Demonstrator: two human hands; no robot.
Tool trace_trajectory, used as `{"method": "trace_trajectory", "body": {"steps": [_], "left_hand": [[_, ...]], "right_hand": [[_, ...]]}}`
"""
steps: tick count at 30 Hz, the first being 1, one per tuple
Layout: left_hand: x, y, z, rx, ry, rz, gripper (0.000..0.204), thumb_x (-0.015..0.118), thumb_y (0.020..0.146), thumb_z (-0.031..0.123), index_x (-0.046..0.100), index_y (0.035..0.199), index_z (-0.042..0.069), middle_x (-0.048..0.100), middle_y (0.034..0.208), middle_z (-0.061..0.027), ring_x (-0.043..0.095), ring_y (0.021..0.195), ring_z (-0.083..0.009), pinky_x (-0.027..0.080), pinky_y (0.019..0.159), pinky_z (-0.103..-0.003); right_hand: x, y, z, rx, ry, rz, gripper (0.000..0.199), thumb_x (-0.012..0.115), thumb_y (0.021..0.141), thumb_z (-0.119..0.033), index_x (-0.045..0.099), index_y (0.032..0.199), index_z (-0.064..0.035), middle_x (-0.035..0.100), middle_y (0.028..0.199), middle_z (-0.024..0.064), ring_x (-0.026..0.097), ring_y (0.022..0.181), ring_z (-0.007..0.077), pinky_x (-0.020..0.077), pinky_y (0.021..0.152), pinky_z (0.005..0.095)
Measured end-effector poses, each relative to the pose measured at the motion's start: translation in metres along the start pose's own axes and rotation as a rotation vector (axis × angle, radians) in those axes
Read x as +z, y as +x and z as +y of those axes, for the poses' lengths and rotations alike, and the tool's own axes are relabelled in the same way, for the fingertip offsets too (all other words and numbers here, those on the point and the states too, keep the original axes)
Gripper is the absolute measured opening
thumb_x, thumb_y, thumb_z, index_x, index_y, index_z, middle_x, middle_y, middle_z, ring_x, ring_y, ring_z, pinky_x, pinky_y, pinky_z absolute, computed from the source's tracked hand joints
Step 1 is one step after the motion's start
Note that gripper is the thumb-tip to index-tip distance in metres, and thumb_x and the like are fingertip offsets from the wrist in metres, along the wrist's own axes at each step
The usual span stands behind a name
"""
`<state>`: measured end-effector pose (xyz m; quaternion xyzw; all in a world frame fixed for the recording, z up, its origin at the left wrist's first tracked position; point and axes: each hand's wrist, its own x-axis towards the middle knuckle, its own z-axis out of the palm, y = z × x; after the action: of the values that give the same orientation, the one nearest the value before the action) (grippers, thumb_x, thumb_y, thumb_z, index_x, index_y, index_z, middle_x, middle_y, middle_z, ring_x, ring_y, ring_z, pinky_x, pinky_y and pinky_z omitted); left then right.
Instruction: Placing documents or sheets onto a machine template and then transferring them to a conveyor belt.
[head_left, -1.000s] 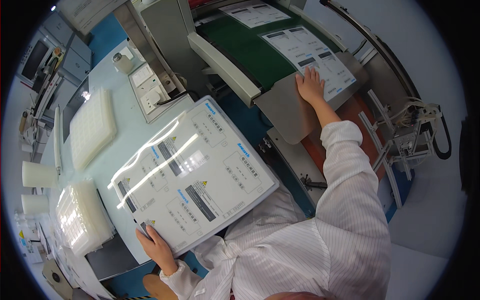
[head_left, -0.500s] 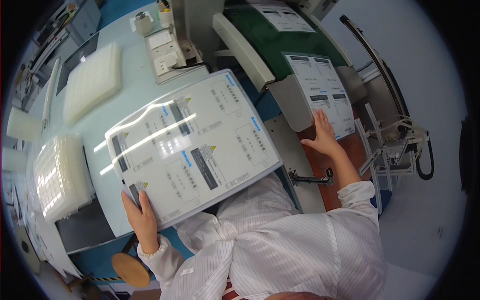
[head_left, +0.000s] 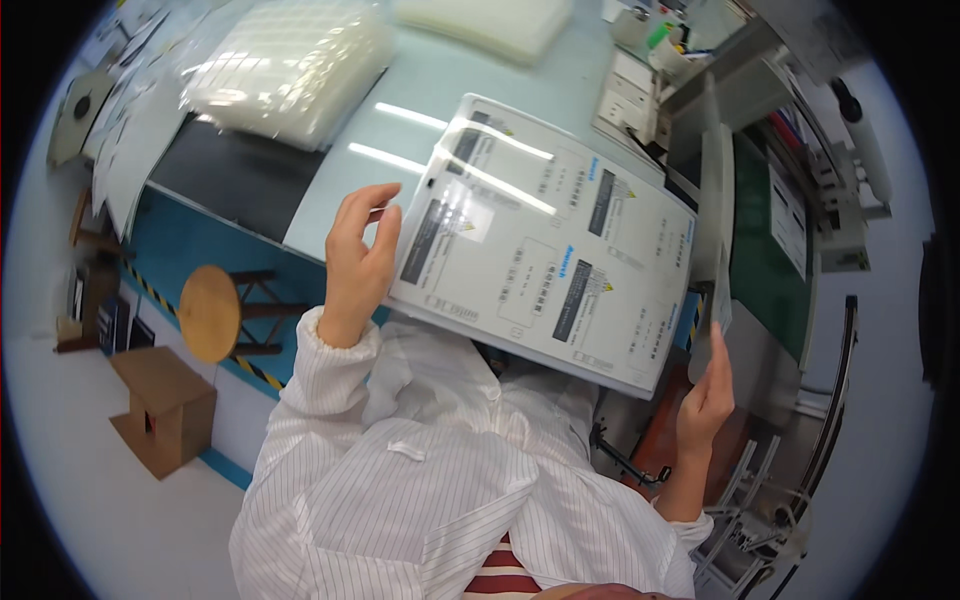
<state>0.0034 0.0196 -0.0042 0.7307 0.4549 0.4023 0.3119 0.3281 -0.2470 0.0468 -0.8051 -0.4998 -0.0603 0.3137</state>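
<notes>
A thick stack of white printed sheets (head_left: 540,270) with a glossy top lies in front of me, at the near edge of the table. My left hand (head_left: 360,265) hovers by the stack's left edge, fingers bent, thumb apart, holding nothing. To the right of the stack, my right hand (head_left: 706,400) has its fingers stretched upward at the lower end of a thin printed sheet (head_left: 723,312). That sheet is tilted up and seen nearly edge-on, so its face is hidden. The right thumb does not show clearly.
A green conveyor belt (head_left: 755,270) on the right carries another printed sheet (head_left: 788,222). Plastic-wrapped translucent trays (head_left: 290,70) sit at the table's far left. A wooden stool (head_left: 212,313) and a cardboard box (head_left: 170,405) stand on the floor at left.
My view has turned to the left. My left hand has let go of the stack's corner. The sheet under my right hand has come up from lying flat to nearly edge-on beside the stack.
</notes>
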Motion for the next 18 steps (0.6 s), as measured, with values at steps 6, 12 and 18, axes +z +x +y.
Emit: {"method": "trace_trajectory", "body": {"steps": [6, 12, 18], "left_hand": [[-0.019, 0.013, 0.008, -0.661, -1.19, -0.336, 0.036, 0.052, 0.099, 0.021, 0.057, 0.121, -0.007, 0.066, 0.104, -0.0182, 0.068, 0.088, -0.0226, 0.056, 0.082, -0.028], [-0.019, 0.003, 0.009, -0.551, -0.731, -0.312, 0.024, 0.064, 0.094, 0.019, 0.064, 0.105, -0.002, 0.066, 0.083, -0.0062, 0.063, 0.066, -0.0095, 0.052, 0.058, -0.019], [-0.03, -0.012, 0.014, -0.563, -0.448, -0.246, 0.014, 0.066, 0.087, 0.012, 0.062, 0.085, -0.001, 0.061, 0.069, -0.0035, 0.053, 0.056, -0.0066, 0.043, 0.051, -0.018]], "right_hand": [[0.028, -0.012, -0.026, -0.624, -0.104, -0.275, 0.032, 0.055, 0.084, 0.002, 0.069, 0.112, -0.0051, 0.064, 0.123, 0.0121, 0.059, 0.117, 0.0336, 0.0472, 0.1, 0.047], [0.032, -0.026, -0.022, -0.645, -0.081, -0.321, 0.029, 0.056, 0.084, -0.001, 0.07, 0.109, -0.0078, 0.065, 0.121, 0.0126, 0.059, 0.117, 0.0327, 0.0449, 0.101, 0.0477], [0.03, -0.028, -0.016, -0.604, -0.145, -0.298, 0.032, 0.057, 0.084, 0.001, 0.068, 0.113, -0.0066, 0.062, 0.126, 0.0153, 0.057, 0.12, 0.0344, 0.0434, 0.103, 0.0484]]}}
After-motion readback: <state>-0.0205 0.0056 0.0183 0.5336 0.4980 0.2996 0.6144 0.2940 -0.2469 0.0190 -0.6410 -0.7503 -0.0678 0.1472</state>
